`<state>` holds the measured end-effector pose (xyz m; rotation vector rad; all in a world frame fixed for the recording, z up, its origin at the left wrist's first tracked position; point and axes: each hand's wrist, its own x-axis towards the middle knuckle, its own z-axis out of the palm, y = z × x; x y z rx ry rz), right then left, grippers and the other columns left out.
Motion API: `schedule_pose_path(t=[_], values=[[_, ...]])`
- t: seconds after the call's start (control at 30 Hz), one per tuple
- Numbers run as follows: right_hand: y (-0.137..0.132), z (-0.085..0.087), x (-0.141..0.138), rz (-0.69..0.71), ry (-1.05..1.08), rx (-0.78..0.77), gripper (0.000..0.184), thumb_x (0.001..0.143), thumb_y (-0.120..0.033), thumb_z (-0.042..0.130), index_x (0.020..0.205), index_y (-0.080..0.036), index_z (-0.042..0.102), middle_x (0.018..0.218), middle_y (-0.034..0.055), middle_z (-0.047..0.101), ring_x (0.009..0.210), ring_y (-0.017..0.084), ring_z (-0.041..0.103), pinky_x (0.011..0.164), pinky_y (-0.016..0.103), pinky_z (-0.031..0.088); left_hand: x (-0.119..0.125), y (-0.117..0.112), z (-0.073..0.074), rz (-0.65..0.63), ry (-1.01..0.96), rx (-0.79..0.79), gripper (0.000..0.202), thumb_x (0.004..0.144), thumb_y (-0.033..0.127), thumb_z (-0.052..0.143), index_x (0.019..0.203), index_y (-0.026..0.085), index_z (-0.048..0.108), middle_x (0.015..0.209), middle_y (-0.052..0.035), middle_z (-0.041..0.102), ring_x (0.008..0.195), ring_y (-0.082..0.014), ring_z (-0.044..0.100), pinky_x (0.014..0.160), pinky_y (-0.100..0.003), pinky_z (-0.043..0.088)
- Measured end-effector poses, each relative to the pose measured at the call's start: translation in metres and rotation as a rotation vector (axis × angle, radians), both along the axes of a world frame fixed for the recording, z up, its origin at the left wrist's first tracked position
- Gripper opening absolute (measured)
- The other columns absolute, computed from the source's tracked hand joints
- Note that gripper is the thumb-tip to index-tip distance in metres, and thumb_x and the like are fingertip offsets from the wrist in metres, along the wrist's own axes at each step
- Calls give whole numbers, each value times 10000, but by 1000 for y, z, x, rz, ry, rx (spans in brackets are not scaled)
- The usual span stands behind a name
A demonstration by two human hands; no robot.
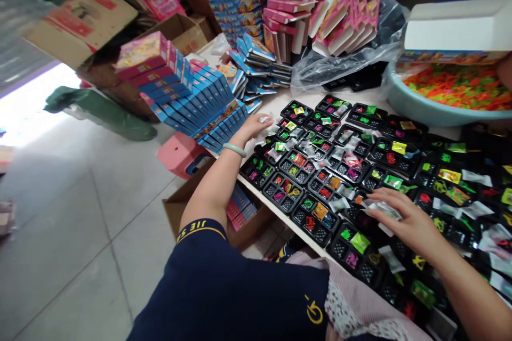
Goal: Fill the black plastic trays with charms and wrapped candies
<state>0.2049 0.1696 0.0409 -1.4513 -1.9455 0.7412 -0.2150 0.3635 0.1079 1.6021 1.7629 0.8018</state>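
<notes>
On the far left, glossy pink and blue cardboard boxes [188,90] lean in stacked rows beside a white table [276,102]. Next along, the left hand [253,127], a pale bangle at its wrist, reaches to the far edge of the black plastic trays [304,186], its fingers closed on a small clear packet [264,119]. The trays are shallow, moulded in compartments, each holding bright neon pieces and crinkly sachets. Further right and nearer, the right hand [404,216] lies spread over the trays, loosely gripping a bunch of clear sachets [383,208]. Judging by this, packets are being dealt into trays; the next placement needs a compartment lacking one. Far right, a pale blue basin [424,109] holds loose neon shapes.
</notes>
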Motion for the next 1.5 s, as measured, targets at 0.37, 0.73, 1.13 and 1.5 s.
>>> schedule_pose_path(t=[0.37, 0.73, 1.13, 1.5], values=[[-38, 14, -72, 324, -121, -2, 357, 837, -311, 567, 1193, -338, 580, 1309, 61, 531, 1182, 253, 537, 980, 424, 468, 58, -96, -24, -269, -264, 91, 500, 728, 442, 672, 1149, 177, 614, 1106, -69, 642, 956, -199, 581, 856, -306, 436], [-55, 7, -70, 252, -330, 106, 283, 869, -292, 518, 1133, -258, 614, 1269, 122, 555, 1142, 287, 556, 923, 468, 494, 132, -152, -59, -492, -265, 69, 410, 769, 419, 652, 1111, 193, 640, 1191, -92, 626, 1099, -229, 563, 991, -362, 398], [-45, 7, -17, -30, 4, 13, 228, 825, -324, 586, 1043, -288, 641, 1216, 66, 561, 1173, 235, 537, 1023, 426, 421, 145, -134, -48, -512, -265, 83, 465, 765, 387, 654, 1181, 185, 610, 1323, -107, 556, 1212, -238, 511, 1033, -359, 375], [14, 16, 16, -193, 158, 43, 229, 762, -316, 646, 981, -255, 670, 1099, 56, 611, 1084, 211, 567, 1004, 402, 409, 156, -109, -32, -319, -409, -76, 568, 694, 422, 687, 1194, 177, 577, 871, -49, 669, 598, -116, 572, 576, -248, 488]])
